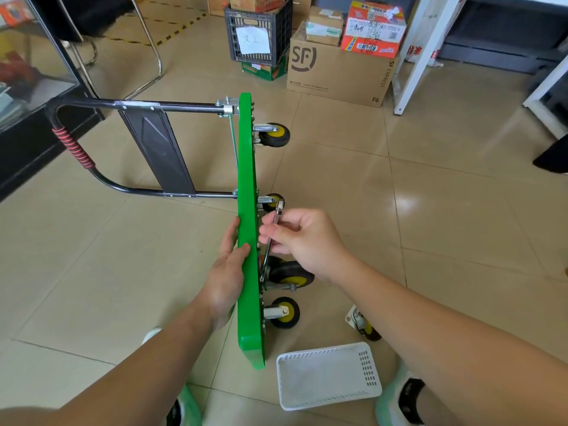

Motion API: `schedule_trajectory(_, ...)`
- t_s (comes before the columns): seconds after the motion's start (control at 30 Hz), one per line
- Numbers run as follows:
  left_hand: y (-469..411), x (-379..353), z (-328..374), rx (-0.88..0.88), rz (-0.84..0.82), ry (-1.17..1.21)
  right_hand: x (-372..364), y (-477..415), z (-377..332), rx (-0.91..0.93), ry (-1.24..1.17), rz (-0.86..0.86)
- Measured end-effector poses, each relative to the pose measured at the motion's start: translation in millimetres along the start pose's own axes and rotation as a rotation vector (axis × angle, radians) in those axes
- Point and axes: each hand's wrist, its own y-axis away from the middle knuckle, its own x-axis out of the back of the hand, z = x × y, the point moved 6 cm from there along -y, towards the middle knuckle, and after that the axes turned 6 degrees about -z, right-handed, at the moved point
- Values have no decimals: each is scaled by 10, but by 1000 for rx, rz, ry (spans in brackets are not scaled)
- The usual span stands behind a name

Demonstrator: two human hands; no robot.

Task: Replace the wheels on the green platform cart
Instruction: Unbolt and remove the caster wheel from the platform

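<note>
The tiled room around me, with stock piled along the far side.

Glossy beige floor tiles [445, 167] catch a bright patch of light on my right. Ahead stand a black plastic crate [261, 13] with a paper note [252, 40], a big SF cardboard box [338, 72] carrying smaller cartons [324, 27], and white frame legs [402, 87]. A glass cabinet [30, 72] and a chrome chair frame [159, 61] sit on my left.
</note>
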Motion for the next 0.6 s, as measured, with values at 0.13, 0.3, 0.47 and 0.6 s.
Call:
schedule_trajectory(0.13, -25, 7, -4, 1, 1, 11, -93, -145, 67, -78, 6, -98)
schedule_trajectory(0.3, -35, 14, -10, 9, 17, 8, -169, -73, 43, -58, -20, -108)
schedule_trajectory(0.47, -26, 13, -3, -20, 16, 8, -281, 307, 8, 68, 62, -124)
schedule_trajectory(0.6, -3, 17, -17, -27, 45, 12, -381, 770, 207, 188, 153, -105)
